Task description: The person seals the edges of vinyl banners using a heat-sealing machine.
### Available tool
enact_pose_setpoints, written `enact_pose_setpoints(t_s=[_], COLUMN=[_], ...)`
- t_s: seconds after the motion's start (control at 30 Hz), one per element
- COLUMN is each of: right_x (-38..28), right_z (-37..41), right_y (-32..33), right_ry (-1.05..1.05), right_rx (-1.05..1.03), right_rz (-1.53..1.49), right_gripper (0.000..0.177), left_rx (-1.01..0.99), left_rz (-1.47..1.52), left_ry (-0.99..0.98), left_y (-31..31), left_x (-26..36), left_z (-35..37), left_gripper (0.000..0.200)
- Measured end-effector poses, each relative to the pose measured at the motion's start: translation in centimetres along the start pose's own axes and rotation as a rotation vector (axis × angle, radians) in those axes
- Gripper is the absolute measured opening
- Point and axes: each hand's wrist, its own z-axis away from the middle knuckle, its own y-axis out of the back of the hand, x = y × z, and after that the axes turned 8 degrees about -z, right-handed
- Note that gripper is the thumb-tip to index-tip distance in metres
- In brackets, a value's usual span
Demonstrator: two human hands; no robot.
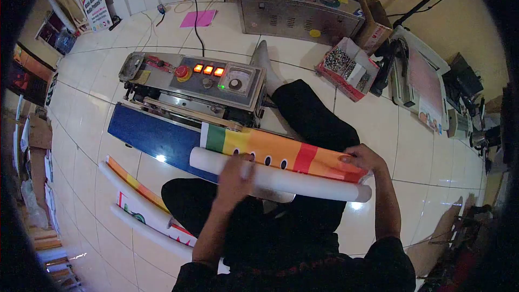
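A coloured banner [265, 144], striped green, yellow, orange and red, is partly rolled into a white roll [303, 181] across my lap. My left hand [235, 179] lies over the roll near its left part, fingers curled onto its upper side; what it grips is unclear. At the banner's right end my right hand [363, 161] pinches the orange-red edge. The banner's upper edge meets the front of a sealing machine [216, 84] with lit orange switches. A blue bed [157, 138] extends from the machine, under the roll's left end.
Rolled prints [143, 189] lie on the floor at left. Behind stand a second metal machine [297, 13] and a box of small metal parts [346, 70]. My bent legs surround the work. A black cable [199, 27] runs down to the machine; pink paper [198, 18] lies nearby.
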Motion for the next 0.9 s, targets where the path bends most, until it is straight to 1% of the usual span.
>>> enact_pose_setpoints(t_s=[0.07, 0.1, 0.13, 0.17, 0.23, 0.27, 0.33, 0.37, 0.43, 0.47, 0.53, 0.63, 0.67, 0.7, 0.8, 0.9], right_x=[2.3, 2.4, 2.3, 2.4, 4.1, 4.5, 5.4, 5.5, 4.8, 5.0, 6.9, 7.7, 7.7, 7.8, 8.4, 8.3], right_z=[-1.1, -1.0, -1.0, -1.0, -1.4, -1.5, -1.3, -0.9, -0.4, -0.1, -0.3, 0.2, 0.6, 0.8, 1.0, 0.6], right_y=[-0.3, -0.2, 0.0, 0.2, 0.5, 0.6, 0.4, 0.4, 0.0, -0.1, -0.5, -0.9, -0.9, -0.9, -1.4, -2.1], right_ry=[0.103, 0.101, 0.132, 0.164, 0.165, 0.165, 0.182, 0.203, 0.178, 0.165, 0.179, 0.208, 0.170, 0.131, 0.144, 0.158], right_rx=[-0.010, -0.008, -0.006, -0.003, -0.005, -0.011, 0.021, 0.050, 0.081, 0.090, 0.125, 0.129, 0.112, 0.093, 0.131, 0.154], right_rz=[-0.227, -0.227, -0.296, -0.366, -0.355, -0.345, -0.403, -0.458, -0.467, -0.481, -0.487, -0.573, -0.646, -0.718, -0.722, -0.782], right_gripper=[0.025, 0.025, 0.023, 0.021, 0.021, 0.021, 0.019, 0.019, 0.018, 0.018, 0.020, 0.021, 0.020, 0.019, 0.017, 0.016], left_rx=[-0.280, -0.330, -0.379, -0.377, -0.389, -0.390, -0.535, -0.538, -0.470, -0.477, -0.442, -0.419, -0.400, -0.401, -0.390, -0.445], left_rz=[0.098, 0.062, 0.024, 0.024, -0.169, -0.163, -0.135, -0.122, -0.135, -0.122, -0.102, -0.133, -0.146, -0.146, -0.121, -0.117], left_ry=[-0.136, -0.216, -0.297, -0.301, -0.310, -0.317, -0.273, -0.291, -0.303, -0.321, -0.285, -0.306, -0.299, -0.299, -0.279, -0.263], left_y=[-1.2, -2.6, -3.7, -4.2, -5.0, -5.0, -4.5, -4.3, -4.0, -3.9, -3.7, -3.7, -3.5, -3.5, -3.0, -2.2], left_x=[4.1, 5.5, 6.3, 6.7, 7.2, 7.0, 6.1, 5.8, 5.5, 5.4, 5.0, 4.3, 4.3, 4.1, 3.7, 3.5], left_z=[0.0, 0.1, 0.2, 0.2, 0.1, 0.1, -0.1, 0.0, 0.5, 0.5, 0.6, 0.6, 0.6, 0.6, 0.5, 0.3], left_gripper=[0.032, 0.037, 0.042, 0.042, 0.051, 0.051, 0.059, 0.059, 0.057, 0.057, 0.057, 0.058, 0.058, 0.058, 0.056, 0.055])
